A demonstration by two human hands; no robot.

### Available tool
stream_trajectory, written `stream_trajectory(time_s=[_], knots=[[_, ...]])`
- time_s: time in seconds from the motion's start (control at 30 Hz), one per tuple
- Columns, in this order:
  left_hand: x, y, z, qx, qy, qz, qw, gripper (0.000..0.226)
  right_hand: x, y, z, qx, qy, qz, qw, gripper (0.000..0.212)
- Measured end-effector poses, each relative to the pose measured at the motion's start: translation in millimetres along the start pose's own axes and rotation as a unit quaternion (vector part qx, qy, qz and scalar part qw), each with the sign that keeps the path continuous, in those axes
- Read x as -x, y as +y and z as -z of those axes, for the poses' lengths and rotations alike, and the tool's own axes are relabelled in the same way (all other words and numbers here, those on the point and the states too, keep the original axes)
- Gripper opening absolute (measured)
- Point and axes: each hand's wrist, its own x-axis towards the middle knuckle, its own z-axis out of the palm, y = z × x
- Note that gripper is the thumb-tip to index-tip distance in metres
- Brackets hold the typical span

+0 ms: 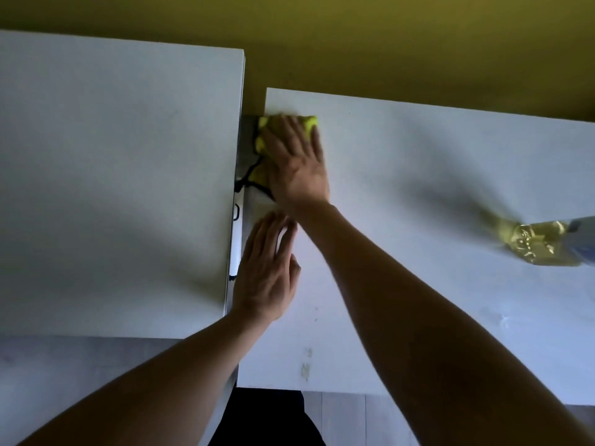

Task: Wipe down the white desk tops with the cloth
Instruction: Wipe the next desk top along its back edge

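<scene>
Our right hand (297, 162) lies flat with fingers spread, pressing the yellow cloth (262, 149) onto the right desk (418, 194) near its far left corner, upper middle of the frame. The cloth sits under the palm and fingers, spilling out left over the desk's edge into the gap beside the left desk (112, 188). Our left hand (265, 272) rests open and flat just below, holding nothing. A spray bottle (544, 243) lies at the right edge.
</scene>
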Motion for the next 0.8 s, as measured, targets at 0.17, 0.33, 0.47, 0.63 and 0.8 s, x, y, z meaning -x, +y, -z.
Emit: stream_trajectory(time_s=[0.17, 0.33, 0.47, 0.63, 0.8], knots=[[0, -2, 0, -0.001, 0.005, -0.011, 1.000, 0.056, 2, 30, 5, -0.004, -0.009, 0.021, 1.000, 0.051], [-2, 0, 1, -0.002, -0.006, -0.016, 1.000, 0.056, 16, 144, 52, 0.060, 0.047, -0.160, 0.984, 0.053], [-3, -1, -1, -0.013, -0.013, -0.007, 1.000, 0.057, 12, 162, 66, 0.071, 0.088, -0.301, 0.947, 0.059], [-3, -1, -1, -0.018, -0.018, -0.010, 1.000, 0.058, -37, 89, 19, 0.062, 0.076, -0.133, 0.986, 0.051], [-4, -1, 0, -0.038, -0.026, -0.001, 0.999, 0.059, -80, 10, -15, -0.005, 0.011, -0.011, 1.000, 0.051]])
